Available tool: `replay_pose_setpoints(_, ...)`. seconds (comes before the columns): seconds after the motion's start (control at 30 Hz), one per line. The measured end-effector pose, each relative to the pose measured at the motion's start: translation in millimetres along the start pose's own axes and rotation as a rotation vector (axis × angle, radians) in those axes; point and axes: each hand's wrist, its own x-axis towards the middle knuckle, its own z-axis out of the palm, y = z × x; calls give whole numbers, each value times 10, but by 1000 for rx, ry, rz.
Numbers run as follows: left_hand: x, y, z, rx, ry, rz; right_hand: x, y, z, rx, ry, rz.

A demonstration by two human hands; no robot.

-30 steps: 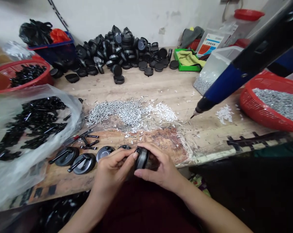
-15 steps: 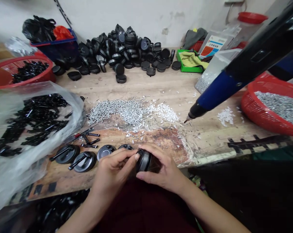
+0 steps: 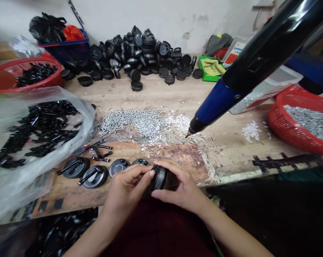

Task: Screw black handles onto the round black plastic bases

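Both my hands meet at the near edge of the wooden bench [image 3: 156,94]. My right hand [image 3: 179,187] wraps round a small black round ribbed part [image 3: 159,177]. My left hand [image 3: 125,192] pinches the same part from its left side with thumb and fingertips. Just left of the hands, several black round discs [image 3: 93,175] lie on the bench, two with thin black levers on top. A heap of small silver screws [image 3: 136,121] and white bits [image 3: 179,123] lies beyond the hands.
A blue and black power screwdriver [image 3: 231,85] hangs tip-down above the bench right of centre. A clear bag of black levers [image 3: 35,128] sits left. Red baskets [image 3: 292,132] stand at left and right. A pile of black caps [image 3: 140,53] fills the back.
The hanging screwdriver has swung left, its tip now nearer the white bits. My hands stay on the black part with only slight finger shifts. The view has drifted a little.
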Motion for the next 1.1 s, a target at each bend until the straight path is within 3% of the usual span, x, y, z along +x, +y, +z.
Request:
replay_pose_setpoints(0.17,-9,-12,-9,68,55,49,6,-50,-7,-25,3,60)
replay_pose_setpoints(0.33,-13,11,16,277,194,253,74,-78,89,-54,88,166)
replay_pose_setpoints(0.47,-11,49,48,358,208,343,146,-17,165,13,81,217)
replay_pose_setpoints(0.63,46,22,-77,320,47,250,224,114,117,186,129,293)
replay_pose_setpoints(0.77,261,-91,-428,431,53,85,269,166,28,413,207,355)
replay_pose_setpoints(0.9,560,-125,-703,641,4,-72,281,203,12,500,180,385)
replay_pose_setpoints(1.1,954,-113,-581,824,-82,12,348,259,120,541,197,435)
